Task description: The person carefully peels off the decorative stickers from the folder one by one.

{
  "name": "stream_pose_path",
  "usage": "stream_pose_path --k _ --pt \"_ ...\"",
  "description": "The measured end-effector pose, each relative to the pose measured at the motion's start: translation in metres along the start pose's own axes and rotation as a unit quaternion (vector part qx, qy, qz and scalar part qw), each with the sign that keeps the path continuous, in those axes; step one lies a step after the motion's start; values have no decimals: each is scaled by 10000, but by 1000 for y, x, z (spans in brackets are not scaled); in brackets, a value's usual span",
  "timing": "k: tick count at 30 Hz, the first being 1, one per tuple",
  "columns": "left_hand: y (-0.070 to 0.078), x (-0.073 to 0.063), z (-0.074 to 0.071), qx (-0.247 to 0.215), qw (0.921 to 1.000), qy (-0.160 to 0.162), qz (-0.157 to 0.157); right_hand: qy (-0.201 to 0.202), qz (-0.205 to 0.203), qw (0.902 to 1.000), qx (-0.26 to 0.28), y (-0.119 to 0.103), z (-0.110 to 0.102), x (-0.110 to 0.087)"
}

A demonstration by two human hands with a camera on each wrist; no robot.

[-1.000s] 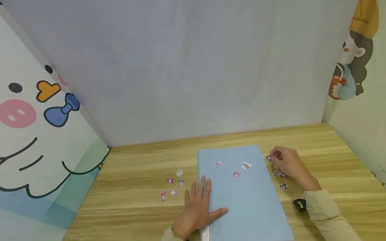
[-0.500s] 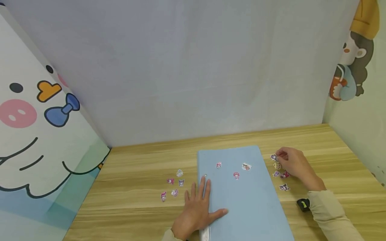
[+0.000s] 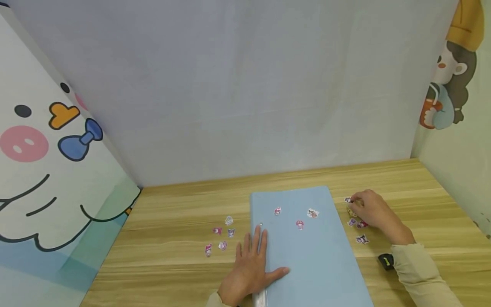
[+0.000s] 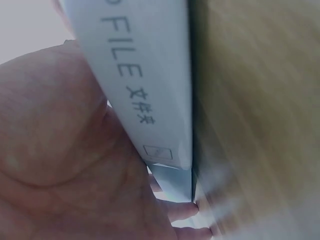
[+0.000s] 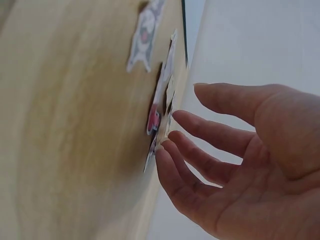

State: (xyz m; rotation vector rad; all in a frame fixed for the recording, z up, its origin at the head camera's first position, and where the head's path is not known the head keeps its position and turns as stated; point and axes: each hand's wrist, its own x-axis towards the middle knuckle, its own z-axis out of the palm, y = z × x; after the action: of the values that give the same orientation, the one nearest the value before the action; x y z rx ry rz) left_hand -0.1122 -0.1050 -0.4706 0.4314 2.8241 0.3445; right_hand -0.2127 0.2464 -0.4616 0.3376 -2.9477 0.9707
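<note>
My left hand [image 3: 249, 266] lies flat with spread fingers over the left edge of a light blue file folder [image 3: 314, 264], thumb on its cover. The left wrist view shows the palm against the folder's spine [image 4: 145, 75], lettered "FILE". Right of the folder, my right hand [image 3: 374, 209] bends down to the table, fingertips at a small dark cartoon sticker [image 3: 347, 199]. In the right wrist view its thumb [image 5: 225, 97] stands apart from the fingers, whose tips reach the stickers. Close below are a yellowish sticker [image 3: 351, 212], a purple sticker [image 3: 351, 222] and a pink-red sticker [image 3: 362, 224].
On the cover sit a pink sticker [image 3: 300, 224], a smaller pink sticker [image 3: 278, 211] and a whitish sticker [image 3: 313, 213]. Several stickers [image 3: 223, 245] lie left of the folder. A black-and-white sticker [image 3: 362, 239] lies nearer the right sleeve [image 3: 418, 268]. A pale wall stands behind the table.
My right hand has drawn right, bringing the dark sticker away from the folder's edge. The sticker now lies lower at the fingertips, and the thumb is apart from the fingers. My left hand stays put.
</note>
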Motion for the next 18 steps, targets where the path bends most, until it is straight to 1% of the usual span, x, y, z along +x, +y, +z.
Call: stream_pose_path --k 4,9,13,18 --pt "0 0 -1 -123 9999 -41 -18 43 -65 9999 -86 0 1 0" --pt "0 -1 -1 -139 9999 -39 -9 59 -137 9998 -147 -1 2 0" --pt "0 -2 -1 -109 9999 -18 7 67 -231 9993 -302 -2 3 0" --pt "1 -1 -2 -65 10000 -43 -19 69 -146 9993 -350 -4 5 0"
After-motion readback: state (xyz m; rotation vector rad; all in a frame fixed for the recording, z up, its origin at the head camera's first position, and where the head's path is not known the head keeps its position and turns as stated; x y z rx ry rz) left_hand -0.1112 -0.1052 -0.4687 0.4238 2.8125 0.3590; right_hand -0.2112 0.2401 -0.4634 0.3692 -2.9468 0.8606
